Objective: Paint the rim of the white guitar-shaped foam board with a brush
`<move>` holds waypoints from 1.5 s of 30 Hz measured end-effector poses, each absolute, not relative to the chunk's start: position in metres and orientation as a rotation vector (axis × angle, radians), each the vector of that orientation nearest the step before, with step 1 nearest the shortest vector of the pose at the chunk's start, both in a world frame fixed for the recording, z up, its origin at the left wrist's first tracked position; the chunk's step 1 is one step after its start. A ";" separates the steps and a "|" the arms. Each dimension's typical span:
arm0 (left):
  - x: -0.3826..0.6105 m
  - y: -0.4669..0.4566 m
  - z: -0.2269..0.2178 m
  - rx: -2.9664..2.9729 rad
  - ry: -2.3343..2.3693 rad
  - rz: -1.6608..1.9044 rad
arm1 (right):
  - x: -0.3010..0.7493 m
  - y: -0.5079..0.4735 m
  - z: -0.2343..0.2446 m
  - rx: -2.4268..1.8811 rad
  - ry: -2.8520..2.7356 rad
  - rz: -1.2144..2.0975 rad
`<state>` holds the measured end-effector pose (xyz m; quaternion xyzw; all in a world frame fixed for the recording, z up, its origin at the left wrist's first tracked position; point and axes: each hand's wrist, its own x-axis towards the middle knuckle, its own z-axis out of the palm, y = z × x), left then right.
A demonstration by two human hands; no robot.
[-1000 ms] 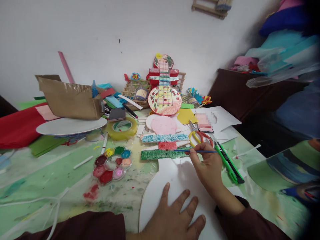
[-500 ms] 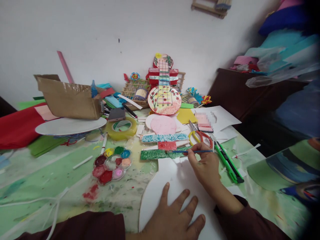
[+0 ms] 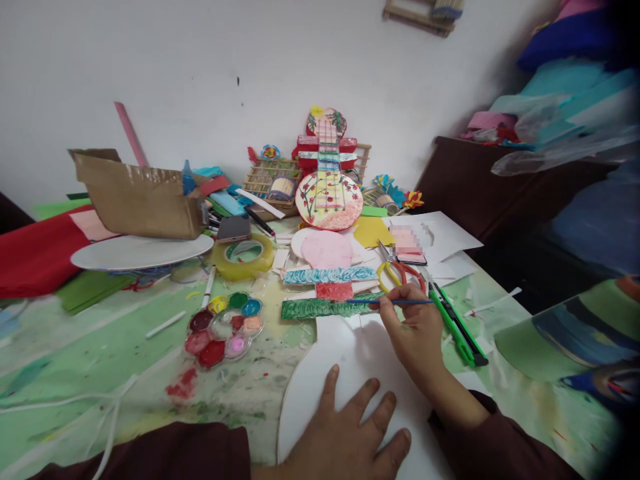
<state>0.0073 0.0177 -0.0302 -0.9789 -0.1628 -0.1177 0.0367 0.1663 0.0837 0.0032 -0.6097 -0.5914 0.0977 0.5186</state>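
Observation:
My left hand (image 3: pixel 350 427) lies flat with fingers spread on a white guitar-shaped board (image 3: pixel 305 393). In my right hand (image 3: pixel 415 333) is a thin blue paintbrush (image 3: pixel 363 302), pinched between thumb and fingers. Its tip meets the green painted strip (image 3: pixel 305 309) that crosses the board's neck. Above that strip are a red painted patch (image 3: pixel 334 291), a blue-and-white painted strip (image 3: pixel 330 275) and a pale pink rounded top (image 3: pixel 327 249). A flower-shaped paint palette (image 3: pixel 225 327) with several colours sits left of the board.
A finished-looking painted guitar model (image 3: pixel 329 193) leans at the wall. Yellow-handled scissors (image 3: pixel 395 273) and a green utility knife (image 3: pixel 457 327) lie close to my right hand. Clear tape (image 3: pixel 243 257), a phone (image 3: pixel 233 229) and a cardboard box (image 3: pixel 140 200) stand further left.
My right hand and the paintbrush have shifted slightly to the right along the green strip. My left hand keeps its place on the board.

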 end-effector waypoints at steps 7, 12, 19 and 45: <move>0.008 0.018 -0.029 -3.035 -0.496 -0.312 | 0.165 0.083 0.003 -1.492 -1.487 0.186; 0.008 0.019 -0.028 -3.040 -0.510 -0.324 | 0.166 0.084 0.001 -1.465 -1.411 0.218; 0.009 0.019 -0.030 -3.044 -0.536 -0.376 | 0.156 0.082 -0.009 -1.350 -1.467 0.397; 0.007 0.021 -0.023 -3.078 -0.517 -0.371 | 0.152 0.082 -0.005 -1.436 -1.505 0.262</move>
